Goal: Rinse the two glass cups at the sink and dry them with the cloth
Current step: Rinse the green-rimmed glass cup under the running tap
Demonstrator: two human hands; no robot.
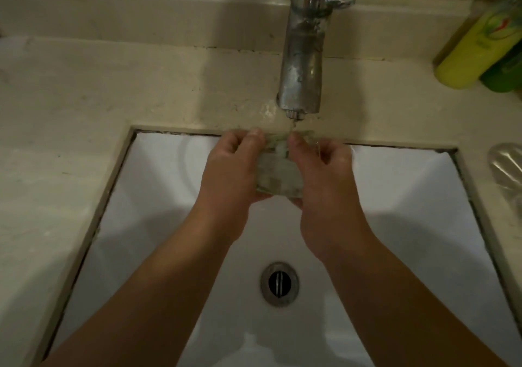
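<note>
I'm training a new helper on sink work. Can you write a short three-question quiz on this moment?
1. True or false: both hands hold the glass cup.
2. Where is the cup: A) on the counter, B) under the faucet, C) over the drain?
3. What stands at the far right of the counter?

Key: 1 true: left hand, right hand. 2 B. 3 yellow bottle.
</note>
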